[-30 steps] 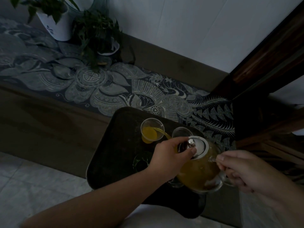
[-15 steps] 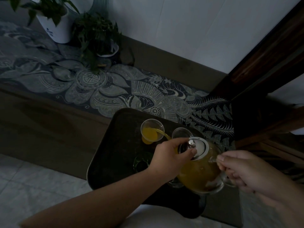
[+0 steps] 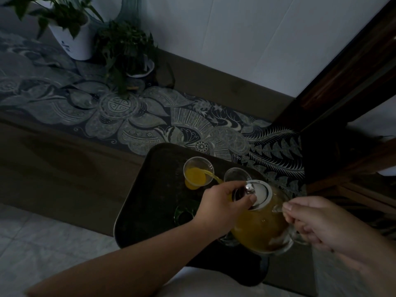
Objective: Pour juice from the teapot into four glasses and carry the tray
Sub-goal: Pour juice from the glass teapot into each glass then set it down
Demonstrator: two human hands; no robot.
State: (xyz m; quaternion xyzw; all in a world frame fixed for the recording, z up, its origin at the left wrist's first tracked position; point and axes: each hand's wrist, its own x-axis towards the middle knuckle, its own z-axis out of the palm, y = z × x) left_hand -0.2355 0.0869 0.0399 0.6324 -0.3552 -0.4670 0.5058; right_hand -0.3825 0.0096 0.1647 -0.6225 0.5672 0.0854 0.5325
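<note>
Pour line: the teapot (image 3: 260, 224) tips toward upper left, and a thin stream of juice (image 3: 211, 176) runs from its hidden spout into the glass (image 3: 198, 171) up and left of it.
Right hand (image 3: 319, 224): at lower right, grip closed round the teapot's handle, carrying the weight.
Left hand (image 3: 222, 205): centre frame, fingers curled over the lid (image 3: 260, 195) by its shiny knob, pinning it down.
Nearer hand: the left sits closer to the glasses, but it is busy with the lid.
First glass: roughly half full, orange, and being filled.
Second glass (image 3: 236, 175): just right of the first, nearly under the pot's front, looks empty.
Green glass (image 3: 185, 213): lower on the tray, beside the left wrist, contents too dark to tell.
Fourth glass: can't pick it out.
Tray (image 3: 154, 189): dark, overhanging the desk's near edge.
Next move, I'd judge: level the pot, shift right to the second glass.
</note>
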